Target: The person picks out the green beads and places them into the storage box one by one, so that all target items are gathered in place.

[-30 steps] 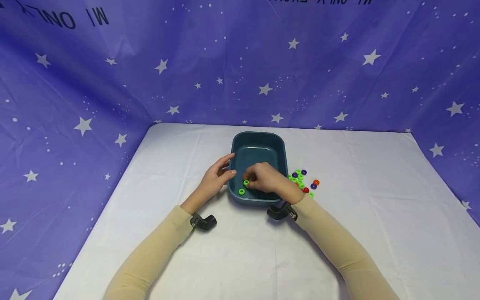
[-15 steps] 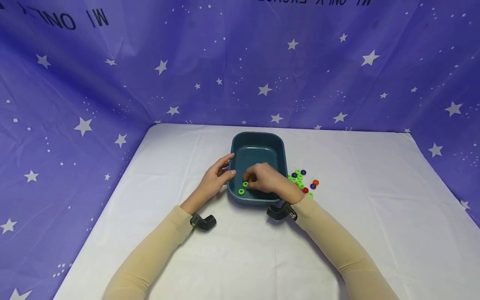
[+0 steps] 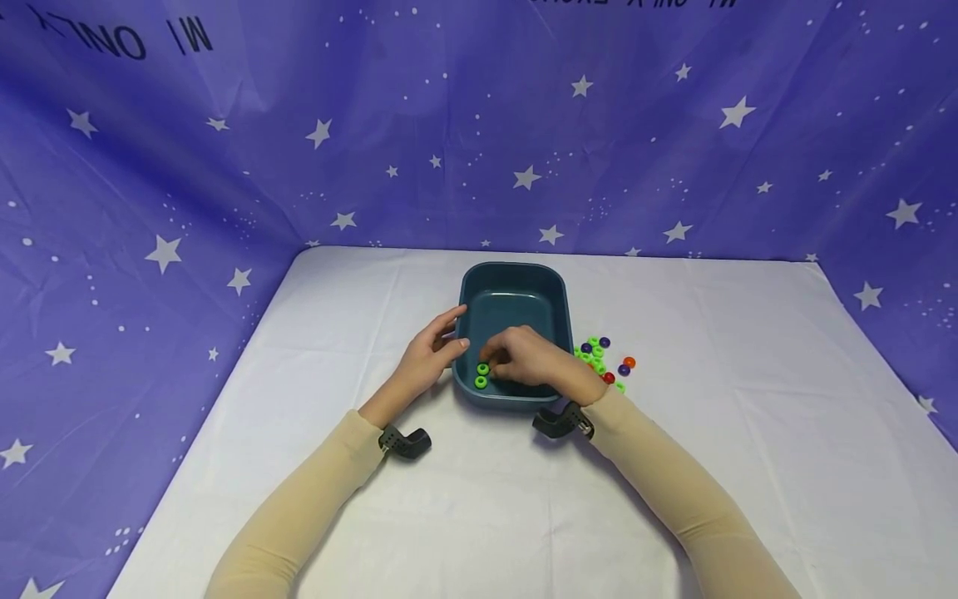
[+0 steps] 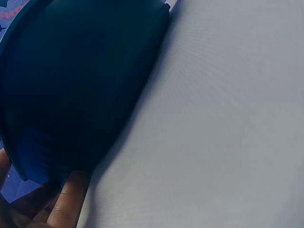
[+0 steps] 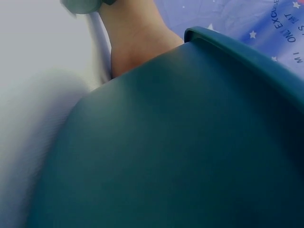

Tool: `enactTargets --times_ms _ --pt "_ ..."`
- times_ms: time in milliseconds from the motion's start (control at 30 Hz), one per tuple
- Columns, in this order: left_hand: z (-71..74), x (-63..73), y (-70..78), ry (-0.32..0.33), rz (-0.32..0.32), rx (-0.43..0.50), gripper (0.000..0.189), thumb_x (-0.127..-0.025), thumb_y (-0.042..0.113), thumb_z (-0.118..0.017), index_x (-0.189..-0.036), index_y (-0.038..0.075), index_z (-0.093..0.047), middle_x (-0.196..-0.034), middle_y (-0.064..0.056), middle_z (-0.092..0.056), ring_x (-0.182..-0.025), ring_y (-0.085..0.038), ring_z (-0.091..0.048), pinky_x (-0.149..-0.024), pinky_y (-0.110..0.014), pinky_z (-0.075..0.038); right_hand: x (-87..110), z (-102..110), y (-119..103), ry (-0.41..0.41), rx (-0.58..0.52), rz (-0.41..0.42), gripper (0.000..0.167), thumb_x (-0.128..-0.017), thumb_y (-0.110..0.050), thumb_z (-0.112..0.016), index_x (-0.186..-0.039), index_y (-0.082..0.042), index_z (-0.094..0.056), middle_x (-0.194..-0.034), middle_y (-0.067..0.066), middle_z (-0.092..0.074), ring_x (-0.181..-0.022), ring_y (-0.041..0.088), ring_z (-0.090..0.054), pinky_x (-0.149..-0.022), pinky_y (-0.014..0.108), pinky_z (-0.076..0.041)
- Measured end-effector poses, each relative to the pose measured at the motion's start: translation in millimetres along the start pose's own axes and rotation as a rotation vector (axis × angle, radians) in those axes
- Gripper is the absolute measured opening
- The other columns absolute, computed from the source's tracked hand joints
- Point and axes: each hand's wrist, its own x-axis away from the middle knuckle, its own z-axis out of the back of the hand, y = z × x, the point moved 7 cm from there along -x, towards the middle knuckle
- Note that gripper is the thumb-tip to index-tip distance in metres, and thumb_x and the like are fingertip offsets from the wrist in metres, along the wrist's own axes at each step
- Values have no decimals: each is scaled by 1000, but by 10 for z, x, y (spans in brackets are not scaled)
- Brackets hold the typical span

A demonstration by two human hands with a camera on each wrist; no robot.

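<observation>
A dark teal rectangular tray (image 3: 513, 403) stands on the white table. My left hand (image 3: 428, 356) rests against its left side, thumb and index fingertip at the rim. In the left wrist view, a finger (image 4: 70, 197) touches the tray's outer wall (image 4: 85, 85). My right hand (image 3: 524, 356) reaches over the right rim into the tray. Its curled thumb and index finger pinch a green bead (image 3: 482, 368) in the near-left corner. Right beside it lies another green bead (image 3: 481, 383). In the right wrist view, the tray wall (image 5: 156, 137) hides the right fingers.
To the right of the tray lies a loose pile of beads, with several green beads (image 3: 597, 366), purple beads (image 3: 624, 370), a red bead (image 3: 609, 378) and an orange bead (image 3: 629, 363). A purple star-printed cloth (image 3: 419, 108) hangs behind and beside the white-covered table (image 3: 479, 516).
My right fingers have shifted slightly left and toward me with the green bead, bringing it up beside the other green bead. The left hand has stayed at the tray's side.
</observation>
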Motion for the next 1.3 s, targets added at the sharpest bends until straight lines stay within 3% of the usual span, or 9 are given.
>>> enactTargets --times_ms 200,467,700,933,1067,1300 --pt "6 1 4 -1 3 -2 59 -102 16 -59 -158 16 -39 -155 -25 -45 -135 -42 -56 -95 -46 -61 4 38 10 27 -21 21 20 -88 -4 -72 -107 -6 -78 -93 3 -78 -82 10 -68 -74 25 -58" --pt "-4 3 -15 3 8 -1 60 -103 16 -58 -158 16 -37 -155 -25 -44 -135 -43 -55 -97 -47 -60 122 309 24 175 -55 54 24 -92 -10 -73 -115 -4 -76 -100 5 -79 -89 16 -73 -78 32 -61" --pt "7 0 -15 17 4 -8 59 -102 15 -60 -157 16 -40 -155 -25 -45 -135 -43 -55 -96 -49 -60 396 675 201 350 -129 -12 26 -93 -9 -71 -117 0 -74 -106 13 -77 -96 25 -73 -87 43 -62" --pt "16 0 -18 13 4 -23 59 -102 16 -60 -158 17 -39 -156 -25 -44 -135 -43 -55 -96 -48 -60 755 876 520 509 -66 -76 21 -94 -9 -70 -113 -2 -76 -104 13 -79 -91 26 -72 -76 30 -58" --pt "21 8 -3 9 2 -29 60 -102 16 -59 -158 15 -39 -155 -26 -45 -135 -44 -55 -96 -47 -60 937 932 745 521 -28 -151 21 -95 -9 -69 -113 -2 -75 -103 14 -79 -89 26 -72 -76 29 -57" --pt "14 5 2 7 8 -13 60 -102 15 -60 -158 14 -39 -156 -26 -43 -136 -44 -54 -96 -49 -60 1128 916 1005 468 17 -255 24 -95 -10 -68 -115 1 -74 -99 16 -78 -87 27 -69 -76 33 -57"
